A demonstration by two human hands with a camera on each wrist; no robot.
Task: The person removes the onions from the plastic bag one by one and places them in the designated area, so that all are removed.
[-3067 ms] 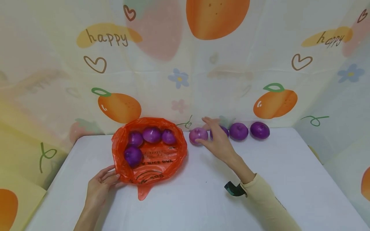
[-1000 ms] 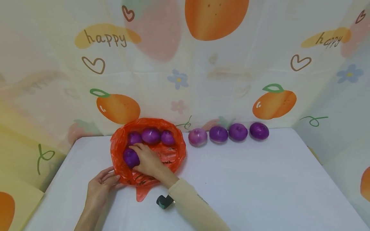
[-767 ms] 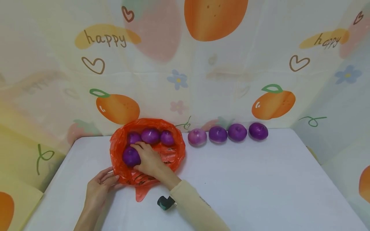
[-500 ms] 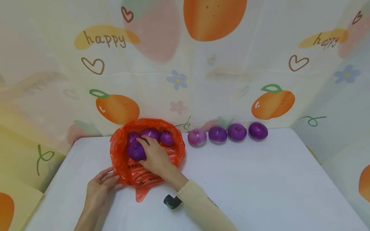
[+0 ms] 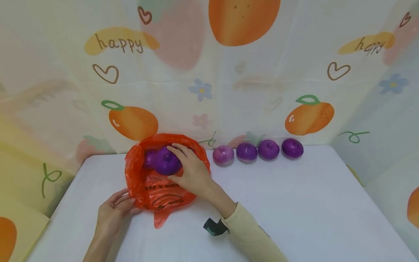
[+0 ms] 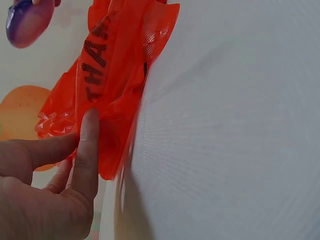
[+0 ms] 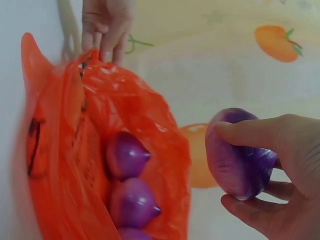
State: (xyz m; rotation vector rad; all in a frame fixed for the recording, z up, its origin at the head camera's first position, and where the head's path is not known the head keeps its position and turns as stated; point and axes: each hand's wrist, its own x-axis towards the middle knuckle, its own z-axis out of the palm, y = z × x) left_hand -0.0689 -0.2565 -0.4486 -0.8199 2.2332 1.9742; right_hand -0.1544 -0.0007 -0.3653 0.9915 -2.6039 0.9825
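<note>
Up comes an onion (image 5: pixel 166 162), right hand (image 5: pixel 194 174) gripping; three others (image 7: pixel 132 203) remain in the bag (image 5: pixel 132 174), left hand (image 5: pixel 112 211) touching it, fingers straight.

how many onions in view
8: one onion in the right hand, three onions in the red bag, four onions in a row on the table; others may be hidden.

On the far cloth (image 5: pixel 222 69), you are seeing "happy" (image 5: pixel 119 43) twice, left and right. On the red bag (image 6: pixel 112 85), you are reading "THAN" (image 6: pixel 96 57) outside; its inner lettering (image 5: pixel 160 187) is showing only partly.
</note>
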